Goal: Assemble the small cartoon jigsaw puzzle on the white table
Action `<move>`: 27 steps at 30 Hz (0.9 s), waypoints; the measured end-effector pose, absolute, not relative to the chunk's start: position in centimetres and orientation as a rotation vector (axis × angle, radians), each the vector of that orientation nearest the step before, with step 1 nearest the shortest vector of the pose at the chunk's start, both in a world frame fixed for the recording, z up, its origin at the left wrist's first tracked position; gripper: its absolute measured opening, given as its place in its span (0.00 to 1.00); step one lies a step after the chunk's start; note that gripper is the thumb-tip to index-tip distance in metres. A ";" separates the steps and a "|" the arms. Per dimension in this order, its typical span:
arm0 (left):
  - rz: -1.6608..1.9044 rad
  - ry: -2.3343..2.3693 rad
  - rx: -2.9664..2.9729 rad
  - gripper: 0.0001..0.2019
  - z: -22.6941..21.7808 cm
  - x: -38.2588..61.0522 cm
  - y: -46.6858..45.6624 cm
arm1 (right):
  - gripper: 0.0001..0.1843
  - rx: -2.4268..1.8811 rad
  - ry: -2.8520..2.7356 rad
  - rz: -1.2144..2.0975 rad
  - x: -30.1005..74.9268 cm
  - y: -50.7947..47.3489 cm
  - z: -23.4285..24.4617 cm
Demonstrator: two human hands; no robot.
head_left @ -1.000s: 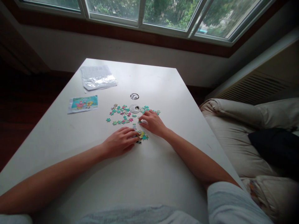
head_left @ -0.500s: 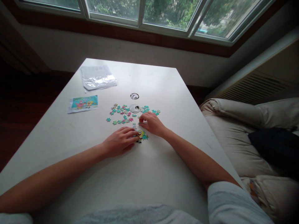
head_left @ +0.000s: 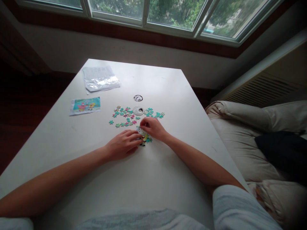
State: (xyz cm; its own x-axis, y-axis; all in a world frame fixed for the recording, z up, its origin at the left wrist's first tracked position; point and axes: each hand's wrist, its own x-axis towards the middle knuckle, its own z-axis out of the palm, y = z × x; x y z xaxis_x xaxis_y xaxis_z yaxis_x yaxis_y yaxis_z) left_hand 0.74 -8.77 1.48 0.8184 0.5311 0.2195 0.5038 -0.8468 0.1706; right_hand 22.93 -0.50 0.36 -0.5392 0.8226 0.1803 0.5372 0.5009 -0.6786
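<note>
On the white table (head_left: pixel 100 179) lies a small joined patch of jigsaw puzzle (head_left: pixel 145 138), with a yellow cartoon figure on it. My left hand (head_left: pixel 124 143) rests flat over the patch's left side, fingers stretched out and hiding part of it. At the patch's upper edge, my right hand (head_left: pixel 153 127) has thumb and forefinger brought together on a puzzle piece, mostly hidden by the fingers. Loose green and pink puzzle pieces (head_left: pixel 123 112) are scattered just beyond my hands, and more green pieces (head_left: pixel 158 114) lie to the right.
Two round openings, a cut-out (head_left: pixel 138 98) and a ringed one (head_left: pixel 138 111), sit in the tabletop. A printed picture (head_left: pixel 85 105) lies at left, below a clear plastic bag with paper (head_left: pixel 101 78). A beige sofa (head_left: pixel 240 134) stands to the right.
My right hand has shifted slightly left and toward the top of the joined patch, its fingertips now at the upper edge. My left hand has stayed in place.
</note>
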 end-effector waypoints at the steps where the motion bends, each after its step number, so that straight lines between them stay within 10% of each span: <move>1: 0.394 0.827 2.895 0.17 1.5 0.8 -8.8 | 0.06 -1.114 -2.262 0.762 22.9 -0.5 0.3; 27: 0.388 0.831 2.873 0.17 1.6 0.9 -8.8 | 0.04 -1.101 -2.365 0.514 22.7 -0.6 -0.4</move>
State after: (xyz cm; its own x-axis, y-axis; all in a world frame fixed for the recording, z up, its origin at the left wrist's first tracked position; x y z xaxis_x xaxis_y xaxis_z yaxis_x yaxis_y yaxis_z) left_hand 0.85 -8.81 1.64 0.8160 0.5388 0.2094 0.5066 -0.8410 0.1897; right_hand 22.65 -0.59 -0.35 -0.5623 0.7844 0.2617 0.6048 0.6059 -0.5167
